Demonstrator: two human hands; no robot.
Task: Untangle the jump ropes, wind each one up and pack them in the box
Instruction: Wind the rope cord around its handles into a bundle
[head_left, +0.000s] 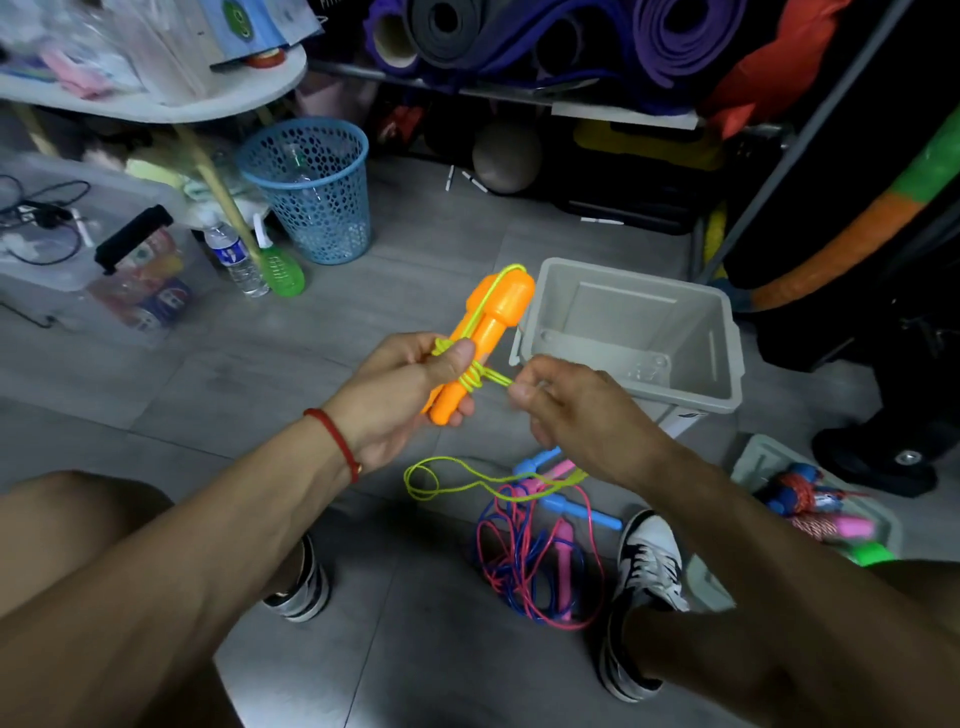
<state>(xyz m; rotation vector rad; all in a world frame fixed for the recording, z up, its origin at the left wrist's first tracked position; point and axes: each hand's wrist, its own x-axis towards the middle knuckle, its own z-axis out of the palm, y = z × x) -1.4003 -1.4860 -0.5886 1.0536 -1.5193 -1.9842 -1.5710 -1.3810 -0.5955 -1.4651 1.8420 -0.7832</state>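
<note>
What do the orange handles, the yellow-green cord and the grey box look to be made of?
Orange handles: smooth moulded plastic, going by the even colour and soft sheen. Yellow-green cord: thin, glossy, likely vinyl or plastic; it lies in springy loops. Grey box: matte rigid plastic, with moulded ribs and a rolled rim.

Both bare forearms are reaching forward from the near edge, converging at the middle. The left hand (410, 384), a red cord bracelet (335, 439) circling its wrist, is curling its fingers around something, thumb pressing on top. The right hand (566, 405), just beside it, is pinching thumb against bent fingers, knuckles facing up.
</note>
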